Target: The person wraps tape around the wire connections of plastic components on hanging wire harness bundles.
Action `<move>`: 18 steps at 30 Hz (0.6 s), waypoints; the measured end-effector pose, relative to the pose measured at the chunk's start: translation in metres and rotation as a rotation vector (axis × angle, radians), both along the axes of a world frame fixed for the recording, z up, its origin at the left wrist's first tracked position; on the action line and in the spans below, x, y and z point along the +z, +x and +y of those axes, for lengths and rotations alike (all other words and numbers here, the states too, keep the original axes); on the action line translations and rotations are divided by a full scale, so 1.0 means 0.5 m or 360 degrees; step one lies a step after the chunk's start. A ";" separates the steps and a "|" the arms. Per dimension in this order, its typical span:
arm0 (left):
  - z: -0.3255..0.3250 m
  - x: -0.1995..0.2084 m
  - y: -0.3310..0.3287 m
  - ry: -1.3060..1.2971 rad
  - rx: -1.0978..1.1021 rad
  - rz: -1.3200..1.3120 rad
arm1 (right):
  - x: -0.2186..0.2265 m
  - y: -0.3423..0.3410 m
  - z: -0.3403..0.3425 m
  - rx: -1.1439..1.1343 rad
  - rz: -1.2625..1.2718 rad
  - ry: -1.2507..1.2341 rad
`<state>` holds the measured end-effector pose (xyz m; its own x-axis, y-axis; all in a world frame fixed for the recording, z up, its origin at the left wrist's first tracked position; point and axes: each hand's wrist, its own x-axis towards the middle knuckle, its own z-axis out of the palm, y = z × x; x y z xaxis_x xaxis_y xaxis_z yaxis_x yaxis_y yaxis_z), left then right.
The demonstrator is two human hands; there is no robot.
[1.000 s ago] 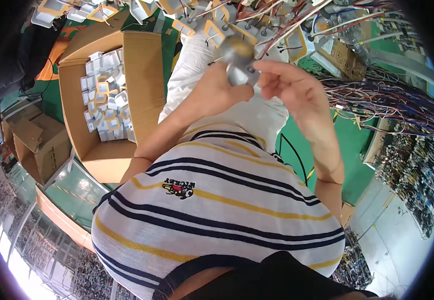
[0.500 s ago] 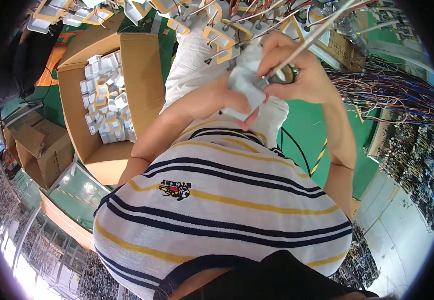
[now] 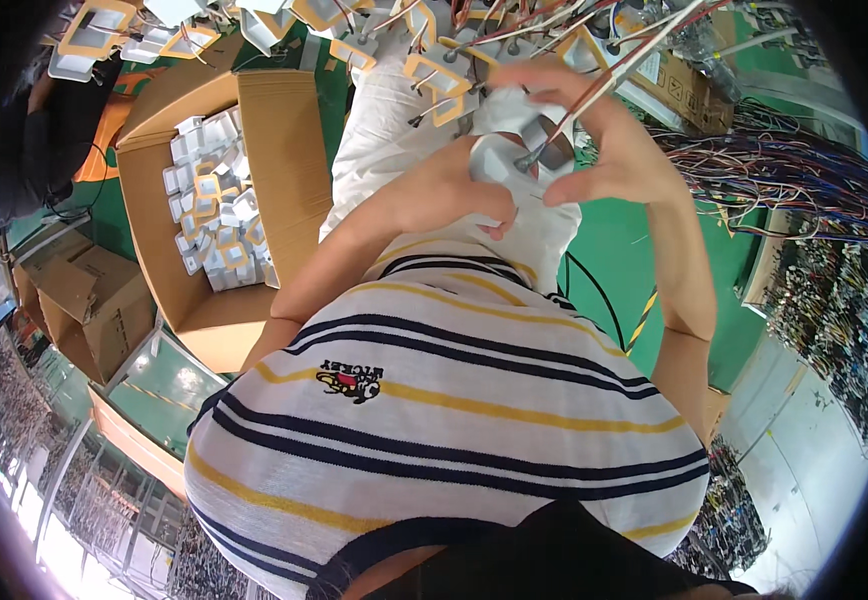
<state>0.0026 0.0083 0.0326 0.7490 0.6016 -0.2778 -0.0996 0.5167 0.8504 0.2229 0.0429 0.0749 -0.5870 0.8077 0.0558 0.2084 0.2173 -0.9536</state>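
A light-grey plastic housing (image 3: 495, 158) is in my left hand (image 3: 451, 190), thumb along its near side and fingers underneath. Into it run red and white wires (image 3: 594, 92) through a dark grey sleeve (image 3: 527, 162), coming down from the upper right. My right hand (image 3: 622, 150) curves in a wide C around a shiny grey roll-like ring (image 3: 556, 152) beside the housing. The ring's exact kind is hard to make out, and its hold is partly hidden. The right fingers are blurred behind the wires.
A cardboard box (image 3: 292, 165) with many similar housings (image 3: 216, 205) stands at left. Yellow-framed housings (image 3: 439, 75) with wires lie along the far edge. Wire bundles (image 3: 784, 175) hang at right near another carton (image 3: 689, 95). A person's dark sleeve (image 3: 39, 150) shows far left.
My right hand has opened wider, its fingers rising away from the housing. The ring has turned from a round face to its grey side. The housing has tilted, and the left fingers have shifted.
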 end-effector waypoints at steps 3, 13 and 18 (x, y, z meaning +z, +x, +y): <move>0.004 -0.002 -0.011 -0.0042 -0.0087 -0.0042 | -0.012 0.006 0.014 0.0347 -0.0145 0.0058; 0.004 -0.037 -0.011 0.0250 0.0341 0.0426 | 0.065 0.014 -0.062 -0.0404 0.0571 -0.1153; 0.002 -0.028 -0.001 0.0056 0.0068 0.0110 | 0.010 0.018 -0.020 -0.0188 0.0162 -0.0140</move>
<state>0.0021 0.0093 0.0187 0.7021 0.6432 -0.3057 -0.0618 0.4827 0.8736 0.2319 0.0331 0.0799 -0.4828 0.8750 0.0361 0.1289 0.1118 -0.9853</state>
